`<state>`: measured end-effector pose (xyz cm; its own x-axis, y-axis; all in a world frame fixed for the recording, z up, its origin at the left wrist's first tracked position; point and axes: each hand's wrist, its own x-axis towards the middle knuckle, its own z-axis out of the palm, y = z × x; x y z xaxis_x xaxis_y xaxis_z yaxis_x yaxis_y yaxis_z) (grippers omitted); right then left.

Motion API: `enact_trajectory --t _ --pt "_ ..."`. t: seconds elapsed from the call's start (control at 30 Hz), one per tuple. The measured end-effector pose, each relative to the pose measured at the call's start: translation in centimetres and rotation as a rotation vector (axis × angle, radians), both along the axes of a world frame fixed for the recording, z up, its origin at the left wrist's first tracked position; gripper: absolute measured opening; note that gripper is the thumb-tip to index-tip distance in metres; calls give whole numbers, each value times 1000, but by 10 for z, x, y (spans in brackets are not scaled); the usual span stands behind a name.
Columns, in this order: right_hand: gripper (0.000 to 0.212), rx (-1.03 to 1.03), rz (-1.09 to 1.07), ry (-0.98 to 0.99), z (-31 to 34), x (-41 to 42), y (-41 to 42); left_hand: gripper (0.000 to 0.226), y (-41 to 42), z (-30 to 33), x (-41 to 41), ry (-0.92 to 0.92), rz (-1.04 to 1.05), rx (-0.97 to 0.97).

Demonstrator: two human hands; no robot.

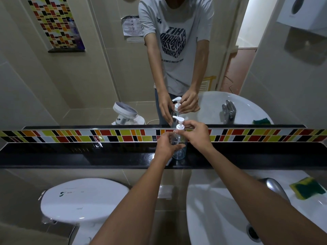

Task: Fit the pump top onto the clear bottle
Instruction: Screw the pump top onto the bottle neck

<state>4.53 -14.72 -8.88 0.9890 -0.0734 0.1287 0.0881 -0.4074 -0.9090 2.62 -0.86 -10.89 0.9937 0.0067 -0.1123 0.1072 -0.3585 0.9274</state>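
Observation:
A clear bottle [180, 151] stands upright on the black ledge [70, 160] below the mirror. My left hand [167, 145] wraps around the bottle's left side and holds it. The white pump top [179, 123] sits at the bottle's neck, its nozzle pointing left and its dip tube inside the bottle. My right hand [196, 134] pinches the pump's white collar with thumb and fingers. Whether the collar is fully seated on the neck is hidden by my fingers.
A white sink [221, 209] with a chrome tap [276, 187] lies at lower right, a yellow-green sponge [307, 188] on its rim. A white toilet tank lid [85, 198] is at lower left. The mirror [123, 68] reflects the person, bottle and a fan.

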Motion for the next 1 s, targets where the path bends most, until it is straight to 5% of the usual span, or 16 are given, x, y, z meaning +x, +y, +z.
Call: enact_trajectory --t 0.17,0.37,0.7,1.0 --pt "48 23 71 11 7 -2 -4 57 0 2 4 28 -10 11" --pt "38 293 74 -8 19 -6 -11 53 -1 -1 5 29 -18 19" --pt "34 345 184 110 22 -2 -17 46 -2 -8 13 -6 -31 132" --pt "23 474 71 172 27 9 -12 48 -5 -11 14 -73 -20 228"
